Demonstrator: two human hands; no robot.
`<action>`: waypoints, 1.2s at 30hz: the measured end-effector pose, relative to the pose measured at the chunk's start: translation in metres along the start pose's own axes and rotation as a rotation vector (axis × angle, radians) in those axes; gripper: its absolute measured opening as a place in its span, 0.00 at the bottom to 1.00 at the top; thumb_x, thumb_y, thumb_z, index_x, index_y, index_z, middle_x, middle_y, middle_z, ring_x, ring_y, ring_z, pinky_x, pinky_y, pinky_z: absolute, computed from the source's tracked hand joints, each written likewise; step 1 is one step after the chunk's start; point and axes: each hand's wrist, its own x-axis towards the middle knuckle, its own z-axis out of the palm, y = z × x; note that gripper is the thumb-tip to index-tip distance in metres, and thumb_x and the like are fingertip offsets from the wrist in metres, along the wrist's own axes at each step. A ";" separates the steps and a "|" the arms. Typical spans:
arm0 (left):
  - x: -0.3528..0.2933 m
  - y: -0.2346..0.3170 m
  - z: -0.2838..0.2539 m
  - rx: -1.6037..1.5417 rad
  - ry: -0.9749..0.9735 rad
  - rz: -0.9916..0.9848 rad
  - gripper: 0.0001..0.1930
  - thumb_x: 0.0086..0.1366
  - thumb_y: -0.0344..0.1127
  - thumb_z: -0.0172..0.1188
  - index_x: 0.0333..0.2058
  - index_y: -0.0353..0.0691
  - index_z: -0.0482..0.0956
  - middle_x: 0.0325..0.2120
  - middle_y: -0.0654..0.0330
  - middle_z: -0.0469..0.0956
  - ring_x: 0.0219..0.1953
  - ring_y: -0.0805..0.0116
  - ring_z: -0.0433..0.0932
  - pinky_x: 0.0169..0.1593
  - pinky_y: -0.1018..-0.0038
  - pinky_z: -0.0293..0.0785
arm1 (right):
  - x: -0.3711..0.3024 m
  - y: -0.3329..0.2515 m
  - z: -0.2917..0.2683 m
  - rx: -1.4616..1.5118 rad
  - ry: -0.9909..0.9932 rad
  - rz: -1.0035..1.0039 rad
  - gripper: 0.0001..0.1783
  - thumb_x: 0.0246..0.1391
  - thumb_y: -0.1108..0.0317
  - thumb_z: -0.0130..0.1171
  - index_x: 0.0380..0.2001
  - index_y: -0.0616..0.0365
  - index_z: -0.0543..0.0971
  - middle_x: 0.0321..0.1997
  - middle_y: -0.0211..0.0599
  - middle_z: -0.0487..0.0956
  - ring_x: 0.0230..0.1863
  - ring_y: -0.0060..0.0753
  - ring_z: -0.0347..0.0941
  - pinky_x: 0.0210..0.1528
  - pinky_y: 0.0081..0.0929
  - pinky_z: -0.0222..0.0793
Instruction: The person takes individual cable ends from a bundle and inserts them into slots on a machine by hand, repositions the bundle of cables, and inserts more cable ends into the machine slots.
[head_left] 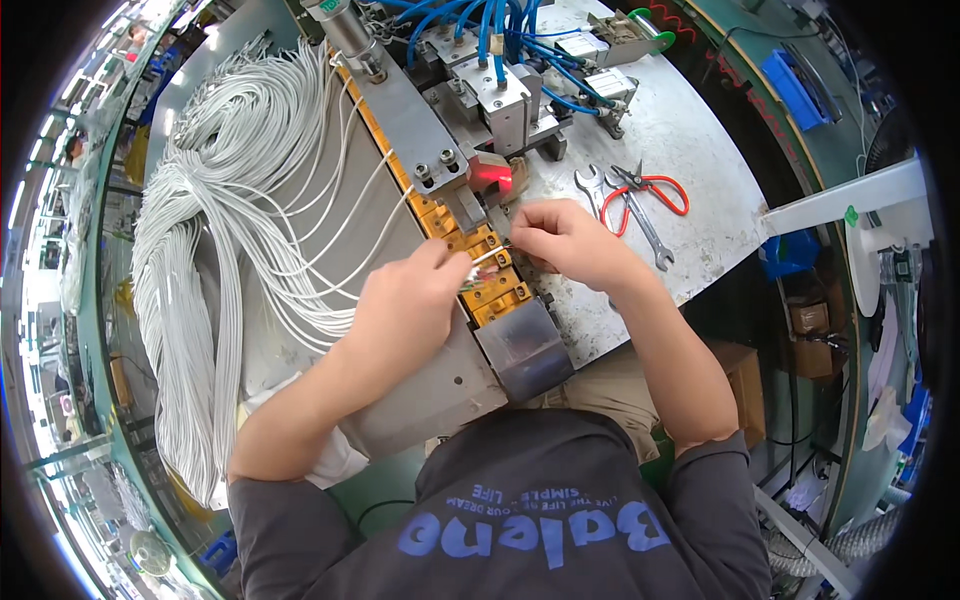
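A great sheaf of thin white cables (250,120) sprawls on the person's left, several strands running to the yellow metal fixture row (492,297). A long grey steel bar with bolts (400,120) covers the row's far stretch, and a glossy red-faced block (490,177) crowds in just beyond the hands. Blue air tubes (487,35) loop over the silver machinery; red-handled pliers (632,181) and two steel wrenches (652,232) lie right of the right hand (570,240).

Over the yellow row, a short white cable length (489,255) spans between both hands, coloured wires beside the left thumb. The left hand (410,295) has its fingers pinched on it; the right's fingers bunch at the far end, though I cannot tell whether they grip.

The worktop (695,130) is scuffed pale metal; a blue bin (795,90) sits beyond, on the right
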 end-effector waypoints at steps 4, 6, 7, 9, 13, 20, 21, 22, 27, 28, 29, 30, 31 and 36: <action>-0.001 0.003 0.005 0.149 -0.061 0.021 0.08 0.52 0.26 0.59 0.32 0.35 0.74 0.30 0.52 0.73 0.26 0.49 0.74 0.31 0.59 0.70 | 0.000 0.008 0.001 0.205 -0.035 0.123 0.06 0.55 0.70 0.53 0.26 0.60 0.75 0.17 0.21 0.68 0.18 0.10 0.59 0.20 0.14 0.53; -0.003 -0.007 0.005 -0.110 0.115 0.110 0.07 0.56 0.26 0.58 0.35 0.35 0.76 0.29 0.56 0.75 0.24 0.58 0.75 0.31 0.69 0.71 | -0.001 0.008 -0.005 0.302 -0.002 0.147 0.06 0.56 0.69 0.54 0.28 0.60 0.75 0.18 0.21 0.68 0.18 0.10 0.60 0.20 0.13 0.53; -0.001 -0.010 0.004 -0.239 0.207 0.155 0.07 0.58 0.26 0.58 0.37 0.36 0.77 0.28 0.58 0.76 0.23 0.63 0.75 0.32 0.74 0.72 | 0.000 0.006 -0.008 0.347 0.013 0.156 0.06 0.56 0.69 0.54 0.29 0.60 0.75 0.18 0.21 0.69 0.19 0.10 0.60 0.20 0.13 0.53; 0.002 -0.009 -0.006 -0.369 0.122 0.039 0.07 0.59 0.26 0.57 0.37 0.34 0.77 0.29 0.59 0.77 0.24 0.67 0.74 0.32 0.76 0.71 | -0.005 -0.007 -0.010 0.297 0.025 0.136 0.06 0.56 0.69 0.54 0.30 0.60 0.76 0.19 0.21 0.69 0.19 0.10 0.61 0.20 0.13 0.54; -0.003 -0.017 -0.016 -0.689 -0.110 -0.215 0.07 0.61 0.28 0.57 0.37 0.33 0.78 0.29 0.59 0.78 0.26 0.75 0.73 0.33 0.78 0.70 | -0.018 -0.037 0.011 0.186 -0.003 0.016 0.06 0.55 0.71 0.56 0.31 0.63 0.76 0.20 0.23 0.71 0.20 0.10 0.63 0.21 0.14 0.57; 0.008 -0.004 -0.014 -1.002 0.296 -0.260 0.06 0.60 0.30 0.60 0.35 0.35 0.80 0.24 0.60 0.78 0.24 0.75 0.70 0.28 0.77 0.66 | -0.019 -0.040 0.012 0.010 -0.013 -0.032 0.07 0.53 0.73 0.59 0.33 0.66 0.76 0.22 0.25 0.74 0.24 0.10 0.67 0.24 0.14 0.62; 0.010 0.001 -0.013 -0.892 0.297 -0.183 0.06 0.60 0.30 0.60 0.34 0.35 0.80 0.23 0.60 0.77 0.23 0.75 0.70 0.27 0.77 0.66 | -0.022 -0.044 0.012 0.039 0.000 -0.041 0.07 0.53 0.73 0.58 0.33 0.66 0.76 0.22 0.25 0.74 0.24 0.10 0.67 0.24 0.14 0.62; 0.011 0.006 -0.012 -0.779 0.298 -0.109 0.06 0.61 0.30 0.59 0.33 0.34 0.80 0.21 0.60 0.76 0.22 0.75 0.69 0.26 0.77 0.65 | -0.025 -0.049 0.014 0.068 0.011 -0.053 0.06 0.53 0.73 0.58 0.33 0.66 0.76 0.22 0.26 0.74 0.23 0.10 0.68 0.24 0.13 0.62; 0.003 0.000 -0.017 -0.695 0.028 -0.095 0.06 0.60 0.30 0.60 0.30 0.33 0.80 0.19 0.57 0.74 0.21 0.75 0.68 0.25 0.74 0.64 | -0.027 -0.052 0.007 0.202 -0.118 0.039 0.05 0.53 0.73 0.58 0.31 0.65 0.76 0.23 0.27 0.75 0.22 0.11 0.68 0.24 0.12 0.63; 0.002 0.000 -0.018 -0.698 0.032 -0.093 0.06 0.60 0.30 0.60 0.30 0.33 0.80 0.19 0.57 0.74 0.21 0.75 0.68 0.25 0.74 0.64 | -0.028 -0.052 0.006 0.197 -0.118 0.039 0.05 0.53 0.73 0.58 0.31 0.65 0.76 0.23 0.27 0.75 0.22 0.11 0.68 0.24 0.12 0.63; 0.002 0.000 -0.019 -0.704 -0.010 -0.117 0.06 0.60 0.30 0.59 0.30 0.32 0.80 0.19 0.59 0.75 0.22 0.76 0.69 0.26 0.75 0.65 | -0.029 -0.052 0.006 0.217 -0.131 0.040 0.05 0.53 0.73 0.58 0.31 0.65 0.76 0.22 0.26 0.75 0.22 0.12 0.68 0.23 0.12 0.63; 0.001 0.001 -0.020 -0.710 -0.053 -0.140 0.05 0.60 0.29 0.59 0.30 0.32 0.79 0.20 0.60 0.76 0.23 0.77 0.70 0.27 0.77 0.66 | -0.031 -0.051 0.006 0.237 -0.144 0.041 0.05 0.53 0.73 0.57 0.31 0.65 0.76 0.22 0.26 0.75 0.22 0.12 0.68 0.23 0.13 0.63; 0.001 0.002 -0.020 -0.715 -0.096 -0.163 0.05 0.60 0.28 0.59 0.30 0.32 0.79 0.20 0.61 0.76 0.23 0.78 0.70 0.28 0.78 0.66 | -0.032 -0.050 0.006 0.258 -0.157 0.042 0.05 0.54 0.73 0.57 0.31 0.65 0.76 0.22 0.26 0.74 0.21 0.12 0.68 0.23 0.13 0.63; 0.001 0.002 -0.016 -0.739 -0.122 -0.189 0.05 0.60 0.29 0.60 0.30 0.31 0.79 0.19 0.61 0.77 0.22 0.76 0.71 0.27 0.77 0.67 | -0.031 -0.048 0.017 0.130 -0.079 0.002 0.05 0.53 0.74 0.56 0.32 0.65 0.75 0.22 0.26 0.74 0.21 0.12 0.67 0.23 0.13 0.63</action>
